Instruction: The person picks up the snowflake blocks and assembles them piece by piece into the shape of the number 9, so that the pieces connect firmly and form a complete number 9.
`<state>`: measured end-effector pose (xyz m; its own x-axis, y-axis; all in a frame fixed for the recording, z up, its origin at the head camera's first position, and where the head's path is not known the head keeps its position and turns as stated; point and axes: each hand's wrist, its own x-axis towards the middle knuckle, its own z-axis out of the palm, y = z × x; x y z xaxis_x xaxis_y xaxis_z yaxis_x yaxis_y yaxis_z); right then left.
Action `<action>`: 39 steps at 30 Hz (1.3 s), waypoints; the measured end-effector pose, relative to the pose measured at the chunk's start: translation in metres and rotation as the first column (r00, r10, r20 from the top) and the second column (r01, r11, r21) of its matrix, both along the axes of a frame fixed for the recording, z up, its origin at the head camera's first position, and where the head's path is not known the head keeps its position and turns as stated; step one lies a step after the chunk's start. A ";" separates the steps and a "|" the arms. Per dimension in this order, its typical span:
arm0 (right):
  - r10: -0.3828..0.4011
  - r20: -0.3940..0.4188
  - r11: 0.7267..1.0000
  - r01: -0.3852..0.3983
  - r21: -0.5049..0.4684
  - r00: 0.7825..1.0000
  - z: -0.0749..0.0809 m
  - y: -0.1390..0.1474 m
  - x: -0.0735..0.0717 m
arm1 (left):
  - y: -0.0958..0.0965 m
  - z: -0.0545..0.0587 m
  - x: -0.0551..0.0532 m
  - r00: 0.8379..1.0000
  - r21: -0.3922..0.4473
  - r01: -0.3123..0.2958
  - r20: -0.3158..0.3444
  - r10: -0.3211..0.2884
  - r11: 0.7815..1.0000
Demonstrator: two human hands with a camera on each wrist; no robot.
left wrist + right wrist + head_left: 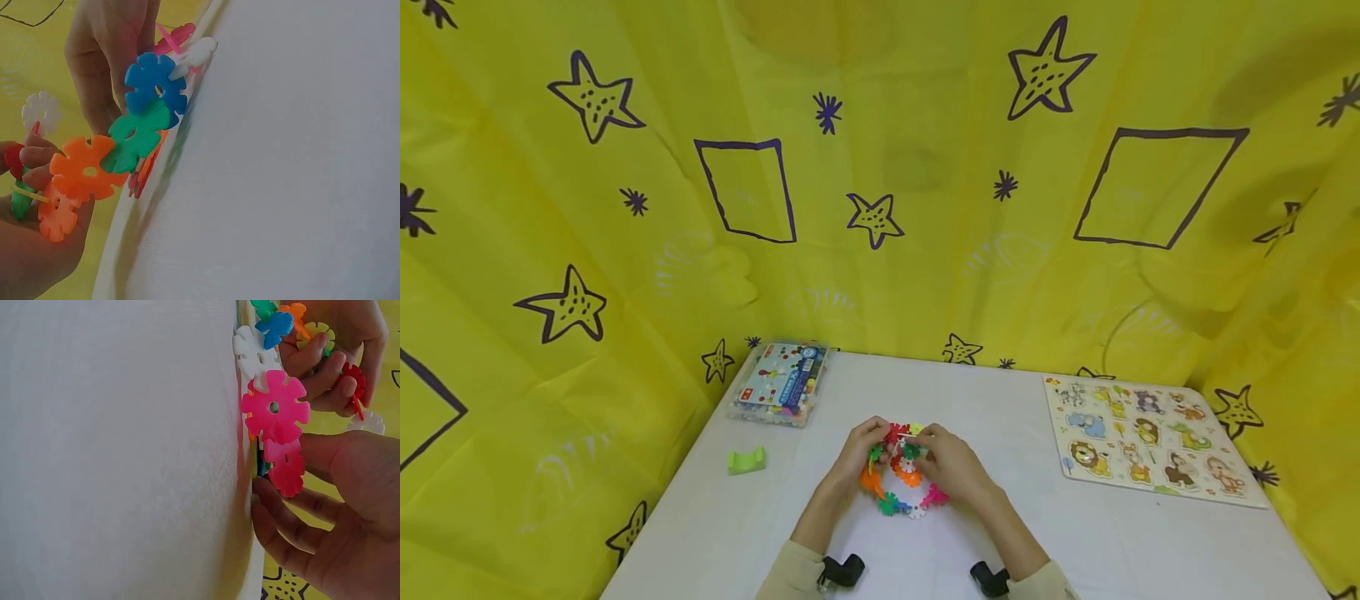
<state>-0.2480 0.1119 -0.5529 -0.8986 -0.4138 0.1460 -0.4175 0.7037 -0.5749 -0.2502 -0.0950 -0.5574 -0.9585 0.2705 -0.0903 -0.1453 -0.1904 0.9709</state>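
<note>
Both hands are at a looped chain of notched, flower-shaped plastic discs (887, 504) in green, blue, white, pink, orange, red and yellow. My left hand (855, 454) holds the loop's left side; in the right wrist view its fingers curl around the red disc (354, 380) and yellow disc (317, 337). A white disc (41, 112) joins the red one and sticks out past those fingers. Opposite, my right hand (958, 467) pinches the chain near a dark green disc (911, 452). Pink discs (275, 406) hang beside its thumb, partly hiding its fingertips.
A clear plastic box (778, 383) with a printed label and colourful pieces inside stands at the back left. Nearer lies a light green block (747, 461). An animal puzzle board (1150, 442) lies on the right of the white table (1000, 392). Yellow patterned curtain (910, 283) surrounds the table.
</note>
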 end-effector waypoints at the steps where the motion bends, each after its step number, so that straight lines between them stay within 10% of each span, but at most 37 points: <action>1: 0.014 -0.003 1.000 -0.014 0.018 1.000 0.000 0.000 0.000 | 0.000 0.000 0.000 1.000 -0.003 0.001 -0.001 -0.001 1.000; 15: -0.021 -0.137 1.000 0.024 0.018 0.990 0.002 0.001 0.003 | -0.001 -0.005 0.000 0.998 -0.120 0.017 -0.056 -0.024 0.993; 21: -0.131 -0.059 0.985 0.124 -0.117 0.990 0.006 0.002 0.000 | -0.002 -0.005 0.000 0.999 -0.110 0.021 -0.046 -0.026 0.994; 29: -0.117 0.132 0.858 0.167 -0.485 0.984 0.017 0.004 -0.003 | -0.002 -0.002 0.000 0.999 -0.073 0.010 -0.033 -0.013 0.997; 39: -0.040 0.268 0.742 0.209 -0.638 0.962 0.025 0.008 -0.003 | -0.002 -0.003 -0.001 1.000 -0.064 -0.006 -0.023 0.004 0.998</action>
